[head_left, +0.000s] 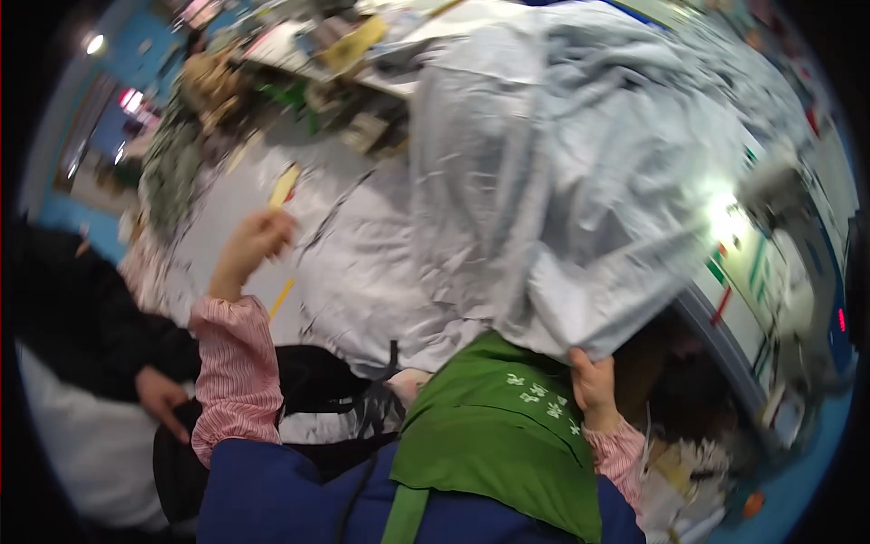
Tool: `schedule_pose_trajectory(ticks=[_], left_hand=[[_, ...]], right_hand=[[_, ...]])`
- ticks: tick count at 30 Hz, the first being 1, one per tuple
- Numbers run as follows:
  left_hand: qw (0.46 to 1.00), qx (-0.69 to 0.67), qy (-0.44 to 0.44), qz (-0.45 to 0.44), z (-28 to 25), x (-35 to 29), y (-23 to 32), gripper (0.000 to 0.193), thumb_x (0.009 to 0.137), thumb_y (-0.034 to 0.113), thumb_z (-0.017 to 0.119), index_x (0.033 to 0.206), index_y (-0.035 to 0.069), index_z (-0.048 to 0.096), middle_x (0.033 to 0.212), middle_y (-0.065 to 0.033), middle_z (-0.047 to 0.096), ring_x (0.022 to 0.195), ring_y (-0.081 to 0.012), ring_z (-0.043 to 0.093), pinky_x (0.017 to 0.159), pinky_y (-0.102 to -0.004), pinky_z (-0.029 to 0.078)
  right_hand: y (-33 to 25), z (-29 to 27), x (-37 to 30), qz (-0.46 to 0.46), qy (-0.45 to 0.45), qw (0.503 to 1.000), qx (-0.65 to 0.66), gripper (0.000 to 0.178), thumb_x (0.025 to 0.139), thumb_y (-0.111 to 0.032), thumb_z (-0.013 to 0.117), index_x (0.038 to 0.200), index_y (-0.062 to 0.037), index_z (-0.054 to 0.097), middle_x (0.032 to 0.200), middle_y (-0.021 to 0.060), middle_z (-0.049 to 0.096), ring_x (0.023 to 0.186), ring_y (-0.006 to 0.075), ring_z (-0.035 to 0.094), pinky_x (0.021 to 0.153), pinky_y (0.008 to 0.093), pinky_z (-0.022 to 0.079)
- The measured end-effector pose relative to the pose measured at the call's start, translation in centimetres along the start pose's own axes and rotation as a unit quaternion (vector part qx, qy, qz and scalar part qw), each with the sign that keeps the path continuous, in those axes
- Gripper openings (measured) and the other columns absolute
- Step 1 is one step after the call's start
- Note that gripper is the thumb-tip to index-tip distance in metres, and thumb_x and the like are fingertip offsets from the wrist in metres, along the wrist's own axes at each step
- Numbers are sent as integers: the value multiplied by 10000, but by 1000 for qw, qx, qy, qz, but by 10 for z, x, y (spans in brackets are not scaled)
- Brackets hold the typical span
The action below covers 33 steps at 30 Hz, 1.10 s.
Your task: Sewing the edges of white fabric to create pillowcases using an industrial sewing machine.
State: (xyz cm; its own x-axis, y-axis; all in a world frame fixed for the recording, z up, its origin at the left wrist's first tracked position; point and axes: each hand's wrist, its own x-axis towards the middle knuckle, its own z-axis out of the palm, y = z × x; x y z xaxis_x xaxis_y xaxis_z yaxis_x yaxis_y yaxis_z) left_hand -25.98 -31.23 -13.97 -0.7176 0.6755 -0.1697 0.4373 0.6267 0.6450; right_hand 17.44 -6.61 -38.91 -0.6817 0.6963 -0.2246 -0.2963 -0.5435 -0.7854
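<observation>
A large piece of pale grey-white fabric [625, 136] lies in folds from the far side down to my lap. My right hand [594, 385] is closed on its near edge, thumb on top, just right of my green apron [498, 426]. My left hand [258, 243] is raised at the left, apart from the fabric. Its fingers look curled but are smeared by motion, and whether anything is in them I cannot make out. Just beyond it a yellow strip [285, 186] with a red mark lies on a whitish sheet [353, 272].
A sewing machine [784, 208] with a bright lamp stands at the right on its table. At the left another person's black sleeve [100, 299] and hand [163, 399] reach in. Clutter and a green object [299, 104] lie at the back; scraps [689, 471] lie lower right.
</observation>
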Motion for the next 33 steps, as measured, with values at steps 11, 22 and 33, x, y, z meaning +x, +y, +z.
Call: schedule_pose_trajectory(ticks=[11, 22, 33], left_hand=[[671, -139, -717, -128, 40, -154, 120, 264, 957, 164, 582, 858, -74, 641, 642, -87, 625, 644, -111, 637, 583, -276, 520], [997, -61, -44, -35, 210, -232, 43, 449, 845, -42, 505, 1293, -70, 514, 1015, -204, 627, 886, -233, 594, 824, -344, 492], [683, -618, 280, 273, 297, 68, 226, 529, 979, 118, 498, 1469, 35, 318, 1419, -134, 473, 1336, -246, 435, 1061, -412, 354]], right_hand=[[3, -25, 14, 62, -61, 996, 10, 526, 903, 18, 615, 1399, 2, 442, 1386, 91, 519, 1266, 239, 500, 1097, 388, 363], [-5, -52, 23, 125, -10, 991, 51, 528, 873, 52, 630, 1370, 4, 460, 1351, 85, 535, 1241, 231, 516, 1092, 383, 371], [-49, -34, 5, 1, -32, 977, -213, 316, 924, -88, 627, 1224, 10, 599, 1162, 44, 633, 1086, 158, 568, 978, 306, 427]])
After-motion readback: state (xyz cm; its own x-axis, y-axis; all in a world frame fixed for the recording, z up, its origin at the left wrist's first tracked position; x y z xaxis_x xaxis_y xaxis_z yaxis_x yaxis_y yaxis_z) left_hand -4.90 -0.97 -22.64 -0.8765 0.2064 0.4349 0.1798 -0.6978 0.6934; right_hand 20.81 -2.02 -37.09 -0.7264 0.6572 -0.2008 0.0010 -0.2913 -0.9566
